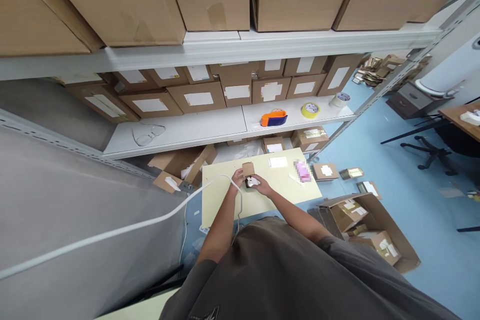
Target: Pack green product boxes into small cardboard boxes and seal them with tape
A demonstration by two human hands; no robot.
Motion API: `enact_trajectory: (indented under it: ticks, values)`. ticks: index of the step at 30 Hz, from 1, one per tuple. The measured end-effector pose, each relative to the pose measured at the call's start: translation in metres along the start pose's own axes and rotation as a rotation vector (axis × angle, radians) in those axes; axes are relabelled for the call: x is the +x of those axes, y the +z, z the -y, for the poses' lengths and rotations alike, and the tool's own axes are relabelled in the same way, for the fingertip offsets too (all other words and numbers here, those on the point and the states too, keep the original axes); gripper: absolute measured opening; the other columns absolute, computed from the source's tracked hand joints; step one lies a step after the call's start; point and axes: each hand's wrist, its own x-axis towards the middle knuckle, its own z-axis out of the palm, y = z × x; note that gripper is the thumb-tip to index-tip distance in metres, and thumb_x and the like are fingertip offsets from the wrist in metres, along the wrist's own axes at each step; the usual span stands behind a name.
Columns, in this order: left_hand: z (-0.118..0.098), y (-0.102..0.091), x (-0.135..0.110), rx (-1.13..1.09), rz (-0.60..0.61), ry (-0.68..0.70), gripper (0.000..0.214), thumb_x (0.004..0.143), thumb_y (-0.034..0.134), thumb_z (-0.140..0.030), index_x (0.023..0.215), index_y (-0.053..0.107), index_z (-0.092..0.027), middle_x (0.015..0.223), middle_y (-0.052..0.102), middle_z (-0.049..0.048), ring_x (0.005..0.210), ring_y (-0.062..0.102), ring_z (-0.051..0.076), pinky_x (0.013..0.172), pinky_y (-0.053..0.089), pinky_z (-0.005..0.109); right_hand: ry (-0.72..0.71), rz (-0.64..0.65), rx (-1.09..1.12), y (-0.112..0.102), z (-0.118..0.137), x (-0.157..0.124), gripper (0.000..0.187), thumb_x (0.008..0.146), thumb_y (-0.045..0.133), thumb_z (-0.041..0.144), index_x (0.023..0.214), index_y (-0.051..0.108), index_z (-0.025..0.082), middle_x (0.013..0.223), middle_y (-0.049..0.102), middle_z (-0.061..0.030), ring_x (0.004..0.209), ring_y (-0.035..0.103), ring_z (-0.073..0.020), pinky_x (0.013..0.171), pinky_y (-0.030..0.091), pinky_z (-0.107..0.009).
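Over the pale yellow tabletop (225, 200) is a small cardboard box (248, 169) with its flap raised. My left hand (237, 178) grips the left side of this box, fingers closed. From the other side, my right hand (263, 186) has its fingers curled at the box opening, against a white, crumpled-looking item (254, 181). Whether that item is paper or a bag is too small to tell. Further back on the tabletop lie a white sheet or label stack (278, 162) and a blurred pink item (302, 171).
A shelf (195, 132) behind holds labelled boxes (204, 98), an orange tape dispenser (273, 118), yellow tape (310, 109) and glasses (149, 135). A white cable (150, 221) crosses in front of my left arm. An open carton (405, 255) with boxes stands at right.
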Motion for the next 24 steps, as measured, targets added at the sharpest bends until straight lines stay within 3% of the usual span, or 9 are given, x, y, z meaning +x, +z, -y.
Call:
enact_trajectory:
  ticks: [4, 8, 11, 14, 19, 24]
  values:
    - [0.002, -0.002, -0.01, -0.041, 0.028, 0.083, 0.042, 0.077, 0.074, -0.017, 0.119, 0.073, -0.021, 0.123, 0.079, 0.0109, 0.129, 0.072, 0.027, 0.117, 0.054, 0.05, 0.08, -0.078, 0.226, -0.004, 0.001, -0.009, 0.043, 0.075, 0.08, 0.045, 0.113, 0.08, 0.025, 0.122, 0.081, -0.0069, 0.118, 0.073, -0.0301, 0.105, 0.056, -0.045]
    - [0.012, -0.005, -0.02, -0.033, 0.002, 0.09, 0.031, 0.064, 0.08, -0.012, 0.091, 0.073, -0.024, 0.142, 0.071, 0.0129, 0.147, 0.062, 0.037, 0.116, 0.055, 0.053, 0.128, -0.171, 0.328, -0.003, -0.003, -0.009, 0.047, 0.076, 0.08, 0.065, 0.1, 0.077, 0.025, 0.113, 0.082, -0.0078, 0.108, 0.073, -0.0289, 0.09, 0.058, -0.039]
    - [0.023, -0.003, -0.021, -0.132, 0.037, 0.089, 0.041, 0.057, 0.082, -0.007, 0.093, 0.073, -0.023, 0.149, 0.066, 0.0151, 0.152, 0.057, 0.038, 0.119, 0.052, 0.05, 0.066, -0.217, 0.281, 0.001, -0.008, -0.004, 0.054, 0.065, 0.088, 0.071, 0.086, 0.071, 0.024, 0.099, 0.08, -0.0069, 0.092, 0.073, -0.0279, 0.082, 0.057, -0.038]
    - [0.032, 0.001, -0.02, -0.202, 0.072, 0.093, 0.051, 0.053, 0.082, -0.006, 0.101, 0.071, -0.021, 0.148, 0.066, 0.0149, 0.141, 0.066, 0.037, 0.118, 0.054, 0.05, 0.059, -0.301, 0.179, 0.008, -0.011, 0.0, 0.057, 0.06, 0.089, 0.074, 0.072, 0.061, 0.026, 0.079, 0.074, -0.0032, 0.079, 0.071, -0.0262, 0.078, 0.057, -0.038]
    - [0.038, 0.006, -0.019, -0.166, 0.017, 0.185, 0.037, 0.063, 0.076, -0.013, 0.097, 0.07, -0.022, 0.14, 0.07, 0.0115, 0.14, 0.066, 0.033, 0.12, 0.053, 0.05, 0.06, -0.306, 0.071, 0.014, -0.013, 0.003, 0.053, 0.073, 0.078, 0.075, 0.064, 0.056, 0.027, 0.069, 0.071, -0.0017, 0.075, 0.071, -0.0259, 0.077, 0.057, -0.037]
    - [0.039, 0.016, -0.022, -0.09, -0.01, 0.252, 0.027, 0.078, 0.074, -0.026, 0.105, 0.073, -0.025, 0.137, 0.073, 0.0103, 0.135, 0.069, 0.029, 0.119, 0.053, 0.049, 0.037, -0.262, 0.124, 0.004, -0.013, 0.002, 0.05, 0.063, 0.086, 0.067, 0.076, 0.059, 0.027, 0.081, 0.074, -0.002, 0.08, 0.074, -0.0267, 0.078, 0.057, -0.037]
